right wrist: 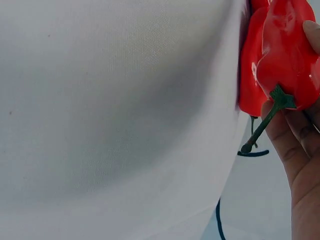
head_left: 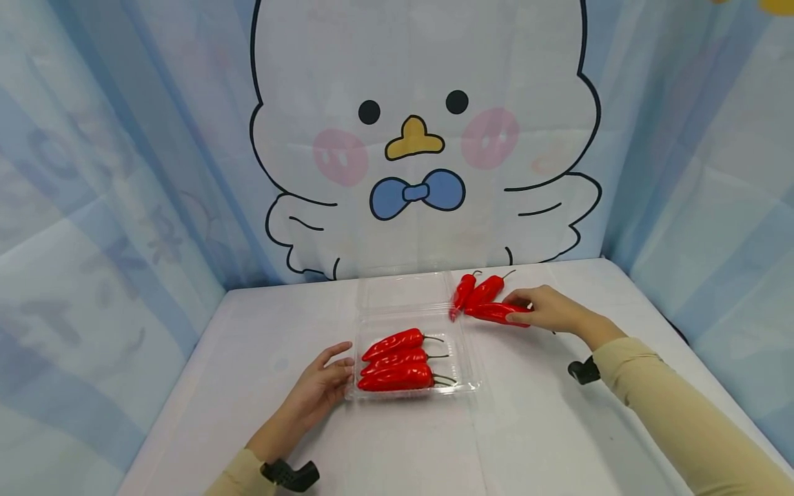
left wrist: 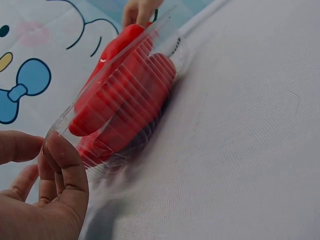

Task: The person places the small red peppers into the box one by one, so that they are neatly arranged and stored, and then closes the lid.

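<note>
My right hand (head_left: 548, 310) grips a glossy red chili pepper (head_left: 493, 313) near its stem end, at the back right. In the right wrist view, the green stem (right wrist: 267, 122) sticks out past the fingers. Two more red peppers (head_left: 486, 292) lie right beside it. A clear plastic clamshell box (head_left: 469, 384) stands mid-table, its lid (head_left: 403, 295) folded open toward the back. Three red peppers (head_left: 397, 377) lie side by side in its base, stems to the right. My left hand (head_left: 319, 382) pinches the box's left rim, thumb and finger meeting there in the left wrist view.
A white cloth covers the table (head_left: 248, 344). Behind it hangs a curtain (head_left: 428, 234) printed with a cartoon bird, and blue-white curtains (head_left: 713, 207) close off both sides. The open lid's right edge reaches the loose peppers.
</note>
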A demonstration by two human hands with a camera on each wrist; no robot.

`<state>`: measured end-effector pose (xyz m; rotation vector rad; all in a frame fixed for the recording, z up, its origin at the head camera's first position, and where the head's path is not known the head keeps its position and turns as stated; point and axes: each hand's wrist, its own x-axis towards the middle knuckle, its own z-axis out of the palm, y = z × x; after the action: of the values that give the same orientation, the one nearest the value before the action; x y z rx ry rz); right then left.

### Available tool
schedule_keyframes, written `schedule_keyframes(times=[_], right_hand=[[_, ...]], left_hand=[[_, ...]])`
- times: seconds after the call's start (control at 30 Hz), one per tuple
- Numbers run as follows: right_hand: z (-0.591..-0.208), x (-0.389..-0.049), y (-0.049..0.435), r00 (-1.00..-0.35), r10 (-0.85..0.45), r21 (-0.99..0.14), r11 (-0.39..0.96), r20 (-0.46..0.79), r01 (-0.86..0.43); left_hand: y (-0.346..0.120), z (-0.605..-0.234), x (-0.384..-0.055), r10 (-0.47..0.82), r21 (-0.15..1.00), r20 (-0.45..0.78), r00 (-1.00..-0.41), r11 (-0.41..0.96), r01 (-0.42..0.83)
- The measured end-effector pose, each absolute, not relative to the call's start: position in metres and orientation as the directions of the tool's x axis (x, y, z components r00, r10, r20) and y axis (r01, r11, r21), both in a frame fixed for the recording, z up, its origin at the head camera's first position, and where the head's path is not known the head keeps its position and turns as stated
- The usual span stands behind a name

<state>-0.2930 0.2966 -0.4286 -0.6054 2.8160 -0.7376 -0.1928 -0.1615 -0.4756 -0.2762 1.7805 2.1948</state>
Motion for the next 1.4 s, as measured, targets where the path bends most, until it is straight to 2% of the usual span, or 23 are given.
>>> schedule_keyframes(times=[1.03,1.4], right_hand=[[-0.410,-0.285,0.255,-0.857,-0.515,-0.518,0.737,-0.014,-0.435],[-0.411,-0.287,0.241,-0.814,-0.580,-0.531,0.685,0.015,-0.498]], left_hand=[[-0.164,-0.477,-0.194,0.127,0.915,-0.330,-0.935,-0.202,-0.350],[-0.165,-0.478,-0.195,0.136,0.910,-0.334,-0.933,-0.213,-0.357]])
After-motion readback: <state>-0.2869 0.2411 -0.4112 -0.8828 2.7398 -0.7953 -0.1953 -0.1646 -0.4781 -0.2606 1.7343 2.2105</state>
